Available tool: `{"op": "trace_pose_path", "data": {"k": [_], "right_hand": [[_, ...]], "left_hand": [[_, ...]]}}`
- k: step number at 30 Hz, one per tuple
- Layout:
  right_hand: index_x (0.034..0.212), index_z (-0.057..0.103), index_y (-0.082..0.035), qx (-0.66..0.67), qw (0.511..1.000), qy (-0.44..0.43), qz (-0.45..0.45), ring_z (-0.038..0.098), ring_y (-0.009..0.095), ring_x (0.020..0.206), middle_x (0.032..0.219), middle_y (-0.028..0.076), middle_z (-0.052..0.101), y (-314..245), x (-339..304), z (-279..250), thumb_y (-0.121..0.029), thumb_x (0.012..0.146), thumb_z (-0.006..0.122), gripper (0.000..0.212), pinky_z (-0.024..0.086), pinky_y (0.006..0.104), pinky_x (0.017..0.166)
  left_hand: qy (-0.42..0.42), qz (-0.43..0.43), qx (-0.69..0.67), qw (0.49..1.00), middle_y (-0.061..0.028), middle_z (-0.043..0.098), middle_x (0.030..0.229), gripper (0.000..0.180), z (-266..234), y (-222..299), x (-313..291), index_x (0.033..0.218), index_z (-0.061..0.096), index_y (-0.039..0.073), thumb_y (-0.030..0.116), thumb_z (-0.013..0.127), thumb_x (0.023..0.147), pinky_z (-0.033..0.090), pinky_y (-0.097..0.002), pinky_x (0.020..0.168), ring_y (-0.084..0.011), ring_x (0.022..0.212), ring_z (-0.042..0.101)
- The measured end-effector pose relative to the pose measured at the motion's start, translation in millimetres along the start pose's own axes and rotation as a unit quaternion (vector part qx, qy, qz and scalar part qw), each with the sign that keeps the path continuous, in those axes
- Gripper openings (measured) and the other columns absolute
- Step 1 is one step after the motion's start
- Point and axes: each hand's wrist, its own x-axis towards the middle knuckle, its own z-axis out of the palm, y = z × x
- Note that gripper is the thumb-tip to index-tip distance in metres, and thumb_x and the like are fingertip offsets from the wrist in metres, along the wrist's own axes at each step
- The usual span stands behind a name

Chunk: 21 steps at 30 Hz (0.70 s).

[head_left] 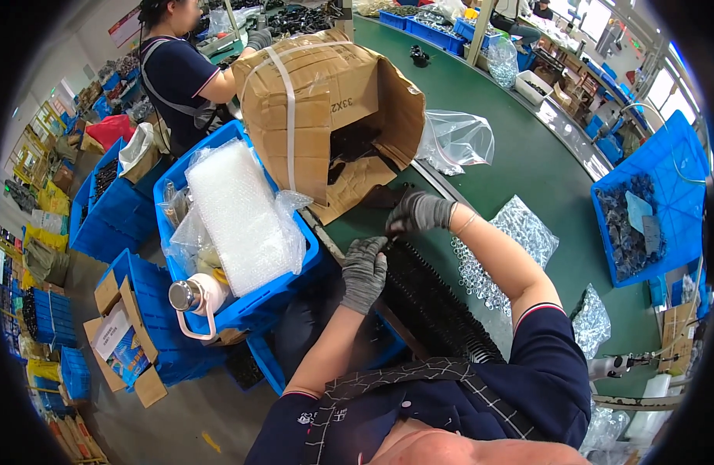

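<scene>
My left hand (363, 273), in a grey knit glove, is closed at the table's near edge, its fingertips by the far end of a long row of black, ribbed parts (434, 291). Just beyond it, my right hand (423, 213), gloved alike, bends down with its fingers pinched together. Both sets of fingertips nearly meet over a small dark piece, too hidden to name. Many small shiny metal rings (475, 271) lie loose to the right of the row. Past my right hand, a big open carton (310, 116) lies tipped toward me, with dark parts inside.
Left of me a blue crate (310, 240) holds bubble wrap (241, 217) and a pale flask (210, 294). Clear plastic bags (458, 139) lie on the green table (520, 147). A tilted blue bin (667, 194) with dark parts stands right. A co-worker (179, 77) stands far left.
</scene>
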Motion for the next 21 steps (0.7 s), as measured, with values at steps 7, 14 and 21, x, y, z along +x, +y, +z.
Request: {"op": "trace_pose_path", "data": {"k": [7, 14, 21], "right_hand": [[0.109, 0.065, -0.007, -0.273, 0.944, 0.165, 0.091, 0.066, 0.032, 0.095, 0.102, 0.012, 0.067, 39.9, 8.7, 28.4, -0.023, 0.080, 0.064, 0.033, 0.049, 0.0472, 0.080], [0.103, 0.060, -0.004, -0.291, 0.945, 0.092, 0.121, 0.065, 0.032, 0.094, 0.095, 0.013, 0.065, 15.1, 9.5, 18.5, -0.019, 0.077, 0.066, 0.030, 0.049, 0.0467, 0.080], [0.113, 0.059, -0.007, -0.076, 0.985, 0.151, 0.045, 0.062, 0.037, 0.095, 0.102, 0.015, 0.064, 5.7, -13.9, 12.7, -0.015, 0.073, 0.071, 0.042, 0.050, 0.0434, 0.083]], "left_hand": [[-0.056, -0.099, 0.070, 0.991, -0.0145, 0.066, 0.090, 0.015, 2.9, 8.8, 8.0, 0.085, 0.062, 0.005, 0.016, 0.070, 0.079, 0.049, -0.0437, 0.082, -0.0337, 0.085, 0.060], [-0.057, -0.078, 0.030, 0.995, -0.0214, 0.050, 0.134, 0.022, 6.5, -8.3, 5.4, 0.091, 0.061, 0.004, 0.015, 0.073, 0.076, 0.046, -0.0427, 0.095, -0.0367, 0.113, 0.054], [-0.003, -0.053, 0.072, 0.996, -0.0220, 0.034, 0.149, 0.039, -0.8, 18.2, 16.6, 0.110, 0.058, 0.004, 0.011, 0.071, 0.075, 0.040, -0.0440, 0.103, -0.0387, 0.127, 0.045]]}}
